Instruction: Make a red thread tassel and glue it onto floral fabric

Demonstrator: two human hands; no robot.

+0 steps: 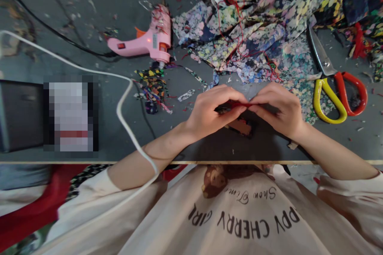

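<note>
Both of my hands meet just beyond the table's near edge, fingertips almost touching. My left hand [214, 105] pinches a small piece of red cord or thread [245, 104] between thumb and fingers. On its other side, my right hand [279, 107] pinches the same red piece, fingers closed. Too little of it shows to tell its exact kind. Under the hands lies a small dark-edged brown piece [243, 126], partly covered by them.
A pink hot glue gun [149, 44] lies at left, nozzle towards me. Floral fabric scraps [233, 36] with red threads cover the back. Scissors with red and yellow handles [330, 99] lie at right. A white cable [121, 103] crosses my left forearm; a blurred phone-like object [72, 115] lies left.
</note>
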